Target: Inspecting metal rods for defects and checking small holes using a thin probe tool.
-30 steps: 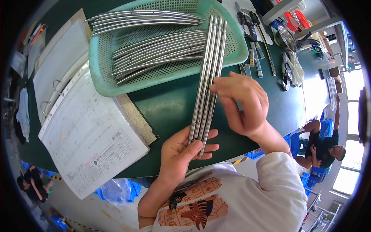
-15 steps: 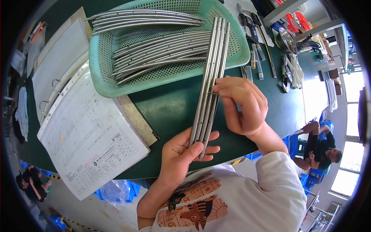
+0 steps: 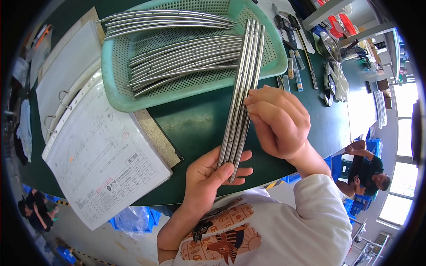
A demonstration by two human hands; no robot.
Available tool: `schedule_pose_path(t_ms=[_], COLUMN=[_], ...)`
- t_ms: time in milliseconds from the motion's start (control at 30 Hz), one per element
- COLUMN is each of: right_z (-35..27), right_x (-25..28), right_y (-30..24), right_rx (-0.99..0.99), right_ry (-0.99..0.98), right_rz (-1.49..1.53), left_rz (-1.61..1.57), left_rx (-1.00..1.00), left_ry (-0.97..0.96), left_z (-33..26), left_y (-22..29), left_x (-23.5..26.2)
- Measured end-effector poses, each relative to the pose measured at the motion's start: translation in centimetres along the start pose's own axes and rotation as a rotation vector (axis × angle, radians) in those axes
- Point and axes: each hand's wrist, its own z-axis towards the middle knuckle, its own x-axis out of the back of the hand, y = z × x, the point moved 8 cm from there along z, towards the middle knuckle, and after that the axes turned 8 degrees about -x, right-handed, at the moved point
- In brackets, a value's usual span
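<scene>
So the person's left hand (image 3: 202, 179) is wrapped round the lower end of a bunch of metal rods (image 3: 240, 84), thumb pressed on top and fingertips poking out past the far side; the rods stand slanted side by side, with small holes along them, up over the near rim of a mint-green basket (image 3: 116, 99); the right hand (image 3: 282, 122) is about midway up the bunch, thumb and forefinger pinched together on a thin pin-like piece (image 3: 244, 108) right at the rods; it's too small to tell whether it's actually in a hole.

The basket sits on a dark green tabletop (image 3: 191, 126) and has loose rods (image 3: 184, 57) lying in it, plus another group (image 3: 168, 19) resting across its left rim; an open ring binder (image 3: 104, 164) with a drawing page is just left of the left hand; over on the right there's a caliper (image 3: 288, 34), a few small tubes (image 3: 298, 83) and a metal bowl (image 3: 329, 46); a seated co-worker (image 3: 375, 168) shows way off right.
</scene>
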Motion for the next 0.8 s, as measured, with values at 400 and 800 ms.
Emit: schedule_pose_path(t_ms=[400,800], right_z=[0.5,1.7], right_x=[-0.3,0.1], right_y=[-0.2,2.2], right_rx=[0.017,-0.045], right_ry=[-0.075,-0.065], right_rz=[-0.148,-0.052], left_rz=[0.006,0.006], left_rx=[-0.013,0.008], left_ry=[0.005,-0.031], left_z=[0.1,-0.1], left_y=[0.0,-0.1], left_x=[0.0,0.1])
